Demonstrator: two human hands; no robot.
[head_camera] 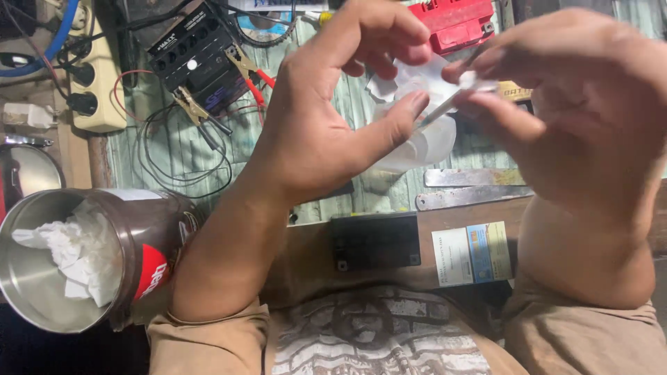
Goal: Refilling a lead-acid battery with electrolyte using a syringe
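My left hand (333,118) is raised over the workbench, fingers curled round a small translucent plastic container (424,139) and a crumpled white tissue (417,80). My right hand (577,111) pinches a thin clear tube, like a syringe or dropper (451,101), whose tip points down into the container. Both hands nearly touch above the bench. My knees in tan trousers show at the bottom.
A metal tin (42,278) with white tissue inside stands at the lower left. A black battery (201,55) with clamps and wires sits at the back, a red battery (455,24) at the top. A black box (375,239), a power strip (97,76), metal strips (472,187).
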